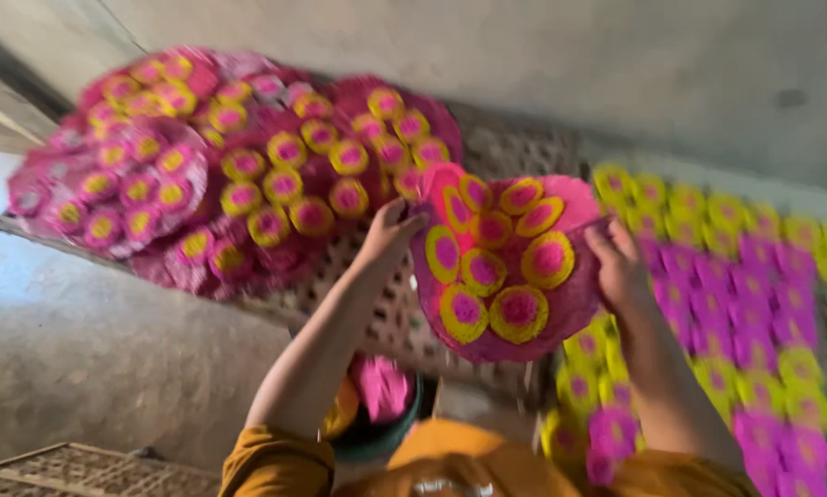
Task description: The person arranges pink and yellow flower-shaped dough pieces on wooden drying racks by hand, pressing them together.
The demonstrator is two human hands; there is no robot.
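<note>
I hold up a round pink sheet [505, 267] covered with yellow-and-pink discs, tilted towards me. My left hand [388, 232] grips its left edge and my right hand [619, 267] grips its right edge. It hangs above a woven bamboo rack [395, 317]. On the rack's left lies a pile of similar pink sheets with discs [220, 166]. To the right, rows of loose yellow and pink discs [735, 304] lie spread out flat. The picture is blurred by motion.
Below my arms stands a dark bowl [377, 433] holding pink and yellow material. A second woven rack [73, 469] shows at the bottom left on the grey concrete floor [82, 350]. A grey wall [570, 64] rises behind the rack.
</note>
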